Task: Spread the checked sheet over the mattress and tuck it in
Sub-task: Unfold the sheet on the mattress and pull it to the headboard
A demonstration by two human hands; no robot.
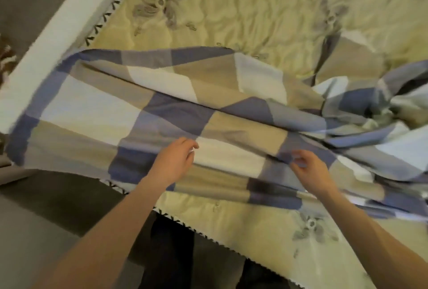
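Checked sheet lies in long rumpled folds across the mattress — bunched at right, its left end past the mattress edge. Left hand and right hand each pinch a near fold.

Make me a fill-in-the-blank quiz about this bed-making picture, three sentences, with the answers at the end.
1. The checked sheet lies in long folds on the ____.
2. Its crumpled, bunched part is on the person's ____ side.
3. The left hand and right hand both touch the ____.
Answers: mattress; right; sheet.
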